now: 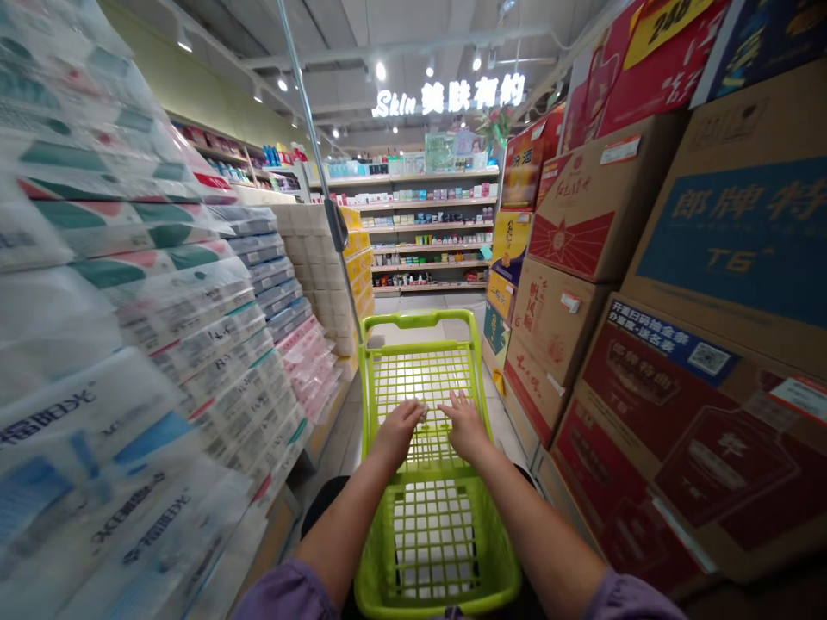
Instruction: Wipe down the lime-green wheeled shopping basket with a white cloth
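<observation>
A lime-green plastic shopping cart (371, 534) with a grid-like basket stands right in front of me, its handle (419, 319) at the far end. Over the basket, my left hand (397, 433) has its fingers drawn together. Something small and whitish shows at its fingertips, too small to name. My right hand (466, 428) is beside it with fingers spread, palm down, above the green grid. Whether either hand touches the grid I cannot tell.
Plastic-wrapped paper packs (187, 301) are piled along the left. Stacked cartons (575, 207) line the right side. A thin metal pole (310, 112) rises left of the cart. Shelves of small goods (430, 220) stand across the aisle's far end, under a lit sign (452, 95).
</observation>
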`<action>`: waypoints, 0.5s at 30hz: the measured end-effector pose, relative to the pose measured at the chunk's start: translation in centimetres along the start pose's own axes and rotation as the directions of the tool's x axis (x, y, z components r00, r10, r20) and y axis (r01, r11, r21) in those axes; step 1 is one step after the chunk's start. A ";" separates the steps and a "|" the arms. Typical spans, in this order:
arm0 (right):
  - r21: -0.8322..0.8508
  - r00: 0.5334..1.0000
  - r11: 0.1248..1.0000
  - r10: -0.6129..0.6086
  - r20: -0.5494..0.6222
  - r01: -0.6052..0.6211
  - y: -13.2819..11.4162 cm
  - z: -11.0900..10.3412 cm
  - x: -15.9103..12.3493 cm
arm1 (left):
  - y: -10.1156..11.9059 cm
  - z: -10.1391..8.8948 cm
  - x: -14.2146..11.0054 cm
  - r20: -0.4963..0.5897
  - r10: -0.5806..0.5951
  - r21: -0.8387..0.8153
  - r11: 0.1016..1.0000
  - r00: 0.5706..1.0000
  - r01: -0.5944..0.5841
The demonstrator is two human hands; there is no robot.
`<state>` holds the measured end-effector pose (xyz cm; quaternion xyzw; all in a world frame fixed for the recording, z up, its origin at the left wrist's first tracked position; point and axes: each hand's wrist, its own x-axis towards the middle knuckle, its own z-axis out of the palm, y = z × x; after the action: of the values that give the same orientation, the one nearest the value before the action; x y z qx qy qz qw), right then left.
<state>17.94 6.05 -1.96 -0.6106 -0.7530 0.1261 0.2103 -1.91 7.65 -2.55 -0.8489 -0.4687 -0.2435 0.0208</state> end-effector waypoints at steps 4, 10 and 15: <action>0.007 1.000 1.000 0.002 0.002 -0.002 -0.1 -0.1 0.0 | -0.2 0.4 -0.2 -0.079 -0.065 0.042 0.997 0.995 0.069; 0.028 1.000 1.000 -0.011 0.013 0.010 -0.4 -0.9 0.1 | -0.8 0.8 0.2 -0.056 0.086 -0.004 0.996 0.995 -0.086; 0.009 1.000 1.000 -0.007 0.030 0.007 -0.5 -1.4 0.2 | -1.3 1.1 0.7 -0.182 -0.006 0.063 0.998 0.983 0.018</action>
<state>18.13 6.05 -0.50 -0.6049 -0.7577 0.1379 0.2021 -2.26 9.23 -3.47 -0.8193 -0.4774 -0.3048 0.0893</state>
